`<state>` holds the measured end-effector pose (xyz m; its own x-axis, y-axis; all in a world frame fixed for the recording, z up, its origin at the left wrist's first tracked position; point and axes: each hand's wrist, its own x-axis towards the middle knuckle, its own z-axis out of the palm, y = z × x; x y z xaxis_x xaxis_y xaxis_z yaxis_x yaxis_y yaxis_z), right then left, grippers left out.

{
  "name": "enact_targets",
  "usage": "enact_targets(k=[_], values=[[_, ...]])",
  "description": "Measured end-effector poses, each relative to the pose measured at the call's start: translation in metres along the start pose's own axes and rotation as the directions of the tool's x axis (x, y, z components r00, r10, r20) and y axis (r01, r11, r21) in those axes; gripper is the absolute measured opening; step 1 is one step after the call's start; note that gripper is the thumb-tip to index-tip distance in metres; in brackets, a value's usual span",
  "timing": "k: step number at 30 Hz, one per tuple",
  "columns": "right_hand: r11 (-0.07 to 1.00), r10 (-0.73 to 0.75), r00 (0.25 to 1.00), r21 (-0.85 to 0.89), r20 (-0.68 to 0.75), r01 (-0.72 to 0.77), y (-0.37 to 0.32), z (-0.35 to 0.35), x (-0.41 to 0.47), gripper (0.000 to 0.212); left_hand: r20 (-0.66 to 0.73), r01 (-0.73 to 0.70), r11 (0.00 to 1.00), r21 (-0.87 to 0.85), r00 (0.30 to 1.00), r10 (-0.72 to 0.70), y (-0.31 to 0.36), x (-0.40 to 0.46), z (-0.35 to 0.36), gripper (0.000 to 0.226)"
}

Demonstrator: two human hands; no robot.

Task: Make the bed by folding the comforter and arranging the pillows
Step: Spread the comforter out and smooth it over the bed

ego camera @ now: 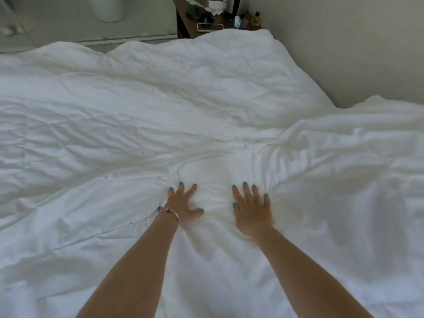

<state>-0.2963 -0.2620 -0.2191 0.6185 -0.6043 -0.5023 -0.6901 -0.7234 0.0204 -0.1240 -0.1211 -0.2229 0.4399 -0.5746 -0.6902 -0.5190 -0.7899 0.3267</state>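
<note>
White cloth is under both hands. The left hand (183, 206) lies flat on the comforter (142, 125) with its fingers spread wide and straight. It holds nothing; it only presses down on the cloth. The right hand (251, 211) lies flat just beside it, palm down, with its fingers spread too. It also presses on the cloth and grips nothing. The two hands are near each other but do not touch. Both hands look a little blurry. The nails are painted blue-green. A thin bracelet (171, 213) goes round the left wrist. Both arms are bare and reach in from the bottom of the picture.

The comforter is big, white and full of wrinkles. It covers almost the whole bed and fills most of the picture. Small folds bunch up around the fingers. To the right of the hands the cloth rises in a puffy heap (358, 138) with many creases. On the left side it lies flatter, with long soft lines in it.

Far behind the bed, a dark wooden table (183, 26) stands next to a pale wall (332, 42). A phone (210, 27) lies flat on it. Crumpled white paper (215, 6) and some small bottles (254, 19) sit on it too, but they are too small to tell apart well. A white round thing (107, 8) stands at the top left
</note>
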Motion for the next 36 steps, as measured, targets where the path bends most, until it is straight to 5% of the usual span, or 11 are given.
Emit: enact_targets(k=[3,10,14,21,26,28,32,36], values=[[0.996,0.033,0.994,0.083,0.102,-0.042,-0.004,0.027,-0.077,0.057,0.034,-0.065,0.99,0.127,0.998,0.061,-0.029,-0.043,0.023,0.077],[0.987,0.094,0.885,0.075,0.456,-0.143,0.002,0.002,-0.15,0.062,0.212,-0.026,0.979,0.203,0.977,-0.018,-0.058,-0.117,0.055,0.091],[0.942,0.143,0.894,0.22,0.425,-0.255,0.002,-0.038,-0.144,0.061,0.212,-0.002,0.999,0.052,0.977,-0.009,-0.03,-0.113,0.031,0.068],[0.937,0.098,0.928,0.28,0.358,-0.207,0.023,-0.101,-0.121,0.06,0.192,0.012,1.0,-0.001,0.981,-0.012,0.013,-0.124,0.005,0.035],[0.911,0.066,0.951,0.371,0.302,-0.182,0.066,-0.153,-0.064,0.06,0.046,-0.011,0.994,-0.109,0.999,0.016,0.066,-0.112,-0.013,0.024],[0.945,0.059,0.974,0.303,0.218,-0.125,0.093,-0.173,-0.035,0.061,-0.039,-0.02,0.983,-0.184,0.999,0.013,0.095,-0.096,-0.019,0.031],[0.99,-0.05,0.998,-0.13,-0.029,0.045,0.15,-0.199,0.036,0.068,-0.235,-0.105,0.971,-0.215,0.971,0.053,0.163,-0.046,-0.025,0.046],[0.935,-0.138,0.99,-0.327,0.023,0.138,0.218,-0.184,0.102,0.077,-0.26,-0.075,0.985,-0.154,0.965,0.033,0.227,0.02,-0.023,0.085]])
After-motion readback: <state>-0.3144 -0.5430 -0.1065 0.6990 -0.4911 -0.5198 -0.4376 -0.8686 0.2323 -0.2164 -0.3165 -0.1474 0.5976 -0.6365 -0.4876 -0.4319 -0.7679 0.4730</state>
